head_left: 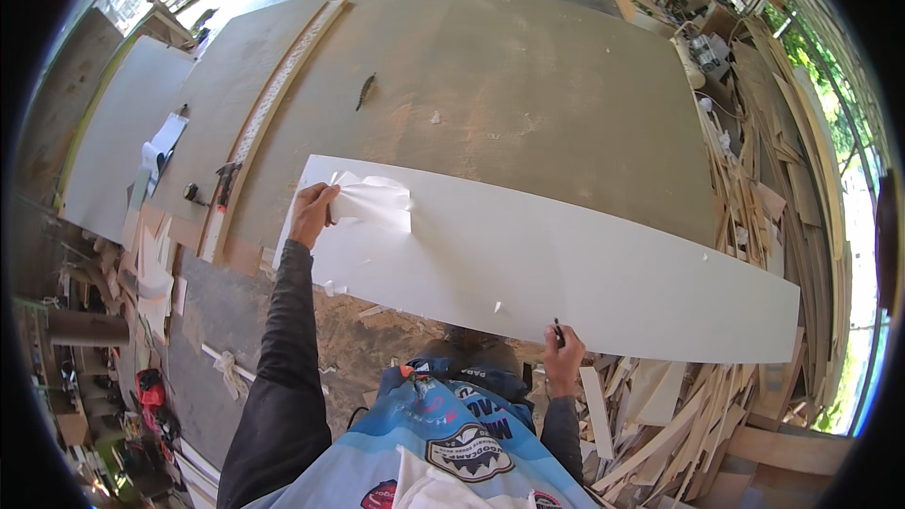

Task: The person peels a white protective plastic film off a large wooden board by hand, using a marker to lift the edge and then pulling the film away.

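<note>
The crumpled white sheet [385,205] lies over the left end of the white panel [584,269], near that panel's far edge; the left hand [315,212] has its fingers pinched on the sheet's left side, above the same end of the panel; the right hand [564,358] is at the panel's near edge, right of the panel's middle, its fingers closed round a small dark tool [558,328]; the two hands are well apart. The work in hand looks like drawing up a thin covering from the panel, though this is a judgement; the next move seems to call for a firm pinch on the sheet and an even pull, with the tool's tip clear of the panel's face.

Beyond the panel spreads the broad, dusty desk [566,85], with a small dark object [366,91] on it; left of the panel are a long wooden strip [273,94] and a tape measure [191,191]; right of the panel are piled wood offcuts [650,415].

Whether the sheet is paper or film, and whether any of it sticks to the panel, I cannot tell; the tool's kind is unclear, its lower part covered by fingers; the left thumb is hard to make out; whatever supports the panel underneath is hidden.
</note>
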Available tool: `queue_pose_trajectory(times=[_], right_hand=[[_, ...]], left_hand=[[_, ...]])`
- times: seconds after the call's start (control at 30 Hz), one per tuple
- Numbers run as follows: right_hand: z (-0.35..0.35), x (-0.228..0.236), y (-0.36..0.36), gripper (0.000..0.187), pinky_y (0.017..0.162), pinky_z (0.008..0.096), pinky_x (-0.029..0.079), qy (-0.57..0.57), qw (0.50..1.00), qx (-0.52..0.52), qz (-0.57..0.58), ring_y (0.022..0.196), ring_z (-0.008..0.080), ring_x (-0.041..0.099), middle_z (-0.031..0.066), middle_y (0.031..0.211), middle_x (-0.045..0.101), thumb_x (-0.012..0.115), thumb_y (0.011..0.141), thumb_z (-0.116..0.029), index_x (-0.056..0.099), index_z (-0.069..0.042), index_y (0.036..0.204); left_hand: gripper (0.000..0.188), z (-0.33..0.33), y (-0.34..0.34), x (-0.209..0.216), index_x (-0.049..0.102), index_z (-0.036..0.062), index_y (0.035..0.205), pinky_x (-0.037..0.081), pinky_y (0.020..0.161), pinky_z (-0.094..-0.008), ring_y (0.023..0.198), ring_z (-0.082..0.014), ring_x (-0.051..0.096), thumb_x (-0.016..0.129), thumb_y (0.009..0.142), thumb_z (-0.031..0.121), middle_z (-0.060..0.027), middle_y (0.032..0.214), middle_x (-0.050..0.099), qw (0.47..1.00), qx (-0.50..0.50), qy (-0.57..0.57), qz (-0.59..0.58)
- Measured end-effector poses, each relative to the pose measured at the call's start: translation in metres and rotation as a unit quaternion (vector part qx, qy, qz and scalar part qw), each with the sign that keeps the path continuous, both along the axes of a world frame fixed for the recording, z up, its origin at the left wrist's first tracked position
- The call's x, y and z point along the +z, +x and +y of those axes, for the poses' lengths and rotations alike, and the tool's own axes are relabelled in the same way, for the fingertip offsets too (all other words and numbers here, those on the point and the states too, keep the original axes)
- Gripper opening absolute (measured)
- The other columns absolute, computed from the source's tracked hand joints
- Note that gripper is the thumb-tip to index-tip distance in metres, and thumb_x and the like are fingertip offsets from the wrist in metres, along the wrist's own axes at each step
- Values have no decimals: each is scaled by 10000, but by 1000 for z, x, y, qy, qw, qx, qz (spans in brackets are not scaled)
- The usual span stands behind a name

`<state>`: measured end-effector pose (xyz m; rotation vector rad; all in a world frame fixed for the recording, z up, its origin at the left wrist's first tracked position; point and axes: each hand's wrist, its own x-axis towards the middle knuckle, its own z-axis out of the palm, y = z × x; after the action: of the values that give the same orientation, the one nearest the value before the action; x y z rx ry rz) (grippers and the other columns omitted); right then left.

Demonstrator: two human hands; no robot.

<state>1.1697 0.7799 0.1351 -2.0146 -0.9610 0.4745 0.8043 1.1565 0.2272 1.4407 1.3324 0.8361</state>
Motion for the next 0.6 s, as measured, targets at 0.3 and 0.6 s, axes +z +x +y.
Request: queue_pose_trajectory(times=[0.3,0.6], right_hand=[[64,14,-34,307,764,450,523,-75,983,150,-77,889,358,655,138,1033,622,697,857,-236,655,-31,1081],[78,3,-90,281,783,449,499,-79,989,42,-115,904,363,631,138,1019,605,703,859,-175,662,-27,1096]], left_hand=[[211,-29,-82,7,718,0,884,412,655,-204,694,-59,549,675,917,203,-5,790,655,986,124,90,-59],[170,8,-106,1,729,-20,926,437,786,-208,842,-69,582,669,920,138,-21,946,677,977,104,61,-178]])
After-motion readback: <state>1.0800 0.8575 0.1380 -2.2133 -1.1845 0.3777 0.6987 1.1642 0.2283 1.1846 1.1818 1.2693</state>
